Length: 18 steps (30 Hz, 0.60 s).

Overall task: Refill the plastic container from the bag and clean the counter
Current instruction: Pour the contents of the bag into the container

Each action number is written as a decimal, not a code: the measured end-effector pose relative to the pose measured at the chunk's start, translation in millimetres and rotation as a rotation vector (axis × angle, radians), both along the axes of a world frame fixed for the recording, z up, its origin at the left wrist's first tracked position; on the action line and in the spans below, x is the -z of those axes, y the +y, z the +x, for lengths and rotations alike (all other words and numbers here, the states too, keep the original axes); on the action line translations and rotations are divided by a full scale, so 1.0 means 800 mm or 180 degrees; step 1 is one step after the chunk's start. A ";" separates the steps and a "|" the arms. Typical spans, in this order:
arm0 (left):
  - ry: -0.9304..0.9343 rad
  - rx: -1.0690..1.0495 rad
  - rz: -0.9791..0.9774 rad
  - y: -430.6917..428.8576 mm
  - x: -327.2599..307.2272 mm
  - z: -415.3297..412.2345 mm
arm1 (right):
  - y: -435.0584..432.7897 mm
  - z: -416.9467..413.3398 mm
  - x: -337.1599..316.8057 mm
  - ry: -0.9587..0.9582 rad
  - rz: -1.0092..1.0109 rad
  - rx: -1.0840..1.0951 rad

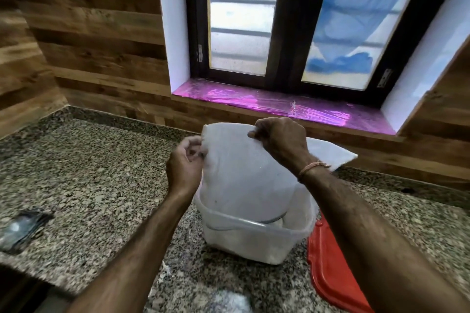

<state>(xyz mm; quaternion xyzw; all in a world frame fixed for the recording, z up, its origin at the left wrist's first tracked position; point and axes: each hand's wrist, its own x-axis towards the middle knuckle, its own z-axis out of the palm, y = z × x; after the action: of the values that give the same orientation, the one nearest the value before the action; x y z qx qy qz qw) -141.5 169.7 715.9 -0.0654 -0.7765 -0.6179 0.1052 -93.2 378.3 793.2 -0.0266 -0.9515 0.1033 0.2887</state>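
Left hand (183, 163) pinched bag (244, 168) edge | right hand (281, 141) gripped its top | bag hung upended into plastic container (256, 239) on counter (96, 185) | red lid (333, 269) beside container

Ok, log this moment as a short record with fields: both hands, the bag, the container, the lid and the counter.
left hand: pinches the bag's upper left edge
right hand: grips the bag's top edge
bag: white, held up, lower end inside the container
container: clear plastic, open, on the counter
lid: red, flat, right of the container
counter: speckled granite; crumpled wrapper far left
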 end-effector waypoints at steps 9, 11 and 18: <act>0.1279 0.0452 -0.1976 0.012 -0.046 -0.013 | 0.005 0.002 0.005 -0.0095 -0.0024 0.0009; 0.1146 0.0275 -0.1704 0.004 -0.040 -0.015 | 0.008 0.004 0.009 -0.0037 -0.0123 -0.0005; -0.0116 0.0898 -0.0173 -0.010 -0.009 -0.003 | 0.011 0.012 0.003 0.0019 -0.0173 0.0004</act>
<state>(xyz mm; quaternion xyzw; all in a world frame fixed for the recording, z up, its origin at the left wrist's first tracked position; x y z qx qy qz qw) -143.8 161.5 722.8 -0.1654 -0.7778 -0.6063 0.0014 -84.0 387.3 790.5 -0.0347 -0.9475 0.1290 0.2907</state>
